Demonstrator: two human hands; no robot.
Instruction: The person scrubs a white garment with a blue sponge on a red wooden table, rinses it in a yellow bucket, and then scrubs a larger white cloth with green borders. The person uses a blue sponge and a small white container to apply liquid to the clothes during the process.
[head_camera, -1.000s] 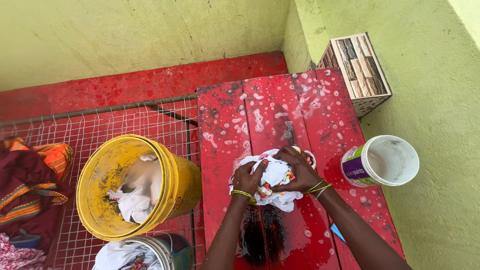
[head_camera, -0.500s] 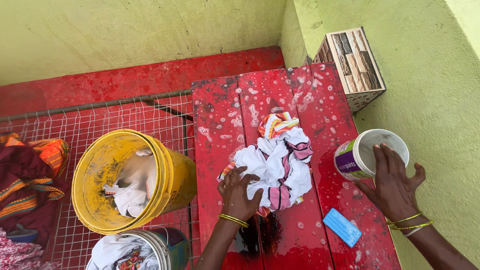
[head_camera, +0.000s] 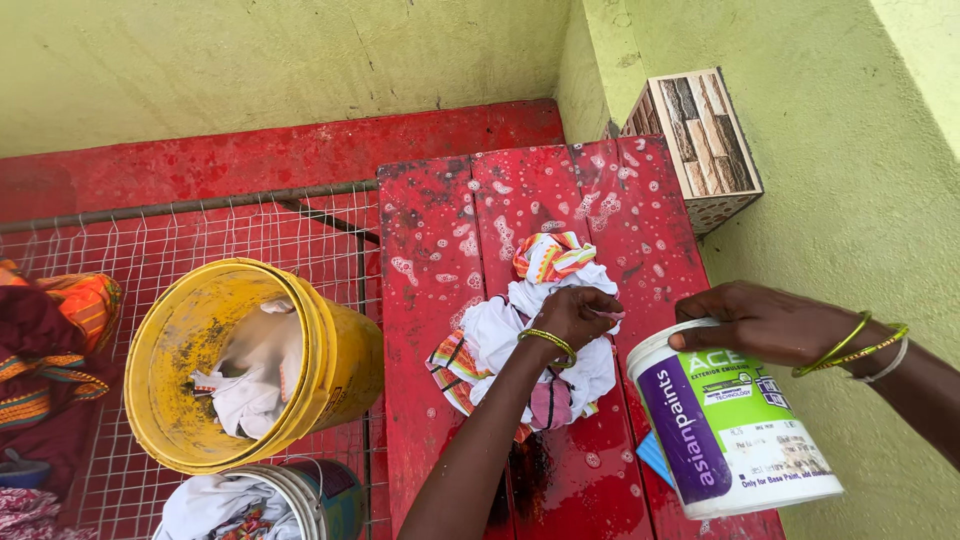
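Head view: red slab (head_camera: 440, 220) w/ soap suds runs from the back wall toward the near edge. Wet cloth (head_camera: 520, 340), white w/ orange & pink stripes, lies bunched mid-slab, a bit toward the near edge. Blue soap bar (head_camera: 655, 458) sits near the slab's right edge, mostly hidden behind the tub. Patterned box (head_camera: 705, 140) leans at the slab's far right corner against the green wall (head_camera: 840, 150). Left of the slab, wire mesh (head_camera: 150, 240) over red floor; yellow bucket (head_camera: 210, 360) stands tilted on it, just beside the slab's left edge, w/ white cloth inside. Second pail (head_camera: 290, 500) w/ clothes at bottom, below the bucket. Heap of orange/maroon clothes (head_camera: 50, 350) at far left.

Left hand (head_camera: 575, 315) comes up from the near edge, forearm crossing the slab, palm down on the cloth; fingers curled in, gripping a fold near the cloth's right side. Yellow bangle at wrist.

Right hand (head_camera: 765, 322) reaches in from the right, wrist w/ green bangles; fingers & thumb closed over the rim of a white tub (head_camera: 735, 420) w/ purple and green label. Tub is off the slab, tilted, near the slab's right edge, just right of the cloth, not touching it. Tub blocks the near right corner of the slab.
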